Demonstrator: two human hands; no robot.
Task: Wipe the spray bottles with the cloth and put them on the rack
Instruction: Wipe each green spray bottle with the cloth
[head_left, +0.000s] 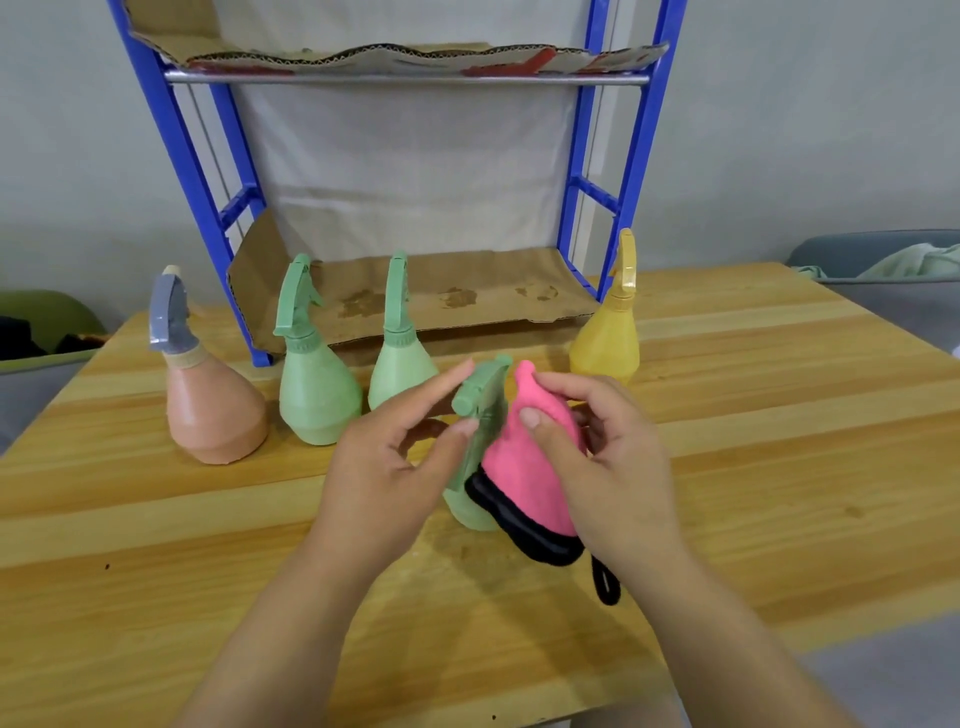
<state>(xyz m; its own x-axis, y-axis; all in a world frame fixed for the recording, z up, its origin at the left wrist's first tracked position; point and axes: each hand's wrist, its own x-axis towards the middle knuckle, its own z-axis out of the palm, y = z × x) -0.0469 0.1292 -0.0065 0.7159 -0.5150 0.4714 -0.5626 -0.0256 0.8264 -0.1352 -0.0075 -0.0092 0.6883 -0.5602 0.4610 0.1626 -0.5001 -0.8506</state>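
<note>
A green spray bottle (480, 415) stands at the table's middle, mostly wrapped by a pink cloth with a black edge (524, 467). My left hand (395, 462) pinches the bottle's trigger head between thumb and fingers. My right hand (602, 457) grips the pink cloth against the bottle's right side. Behind stand an orange bottle with a grey head (210, 410), two green bottles (314, 384) (400, 364) and a yellow bottle (608, 343). The blue rack (636, 171) rises at the table's back.
Cardboard sheets line the rack's lower shelf (441, 296) and upper shelf (415, 57). The wooden table (779, 415) ends at the right and near edges. A grey tub with fabric (883, 260) sits off the table's far right.
</note>
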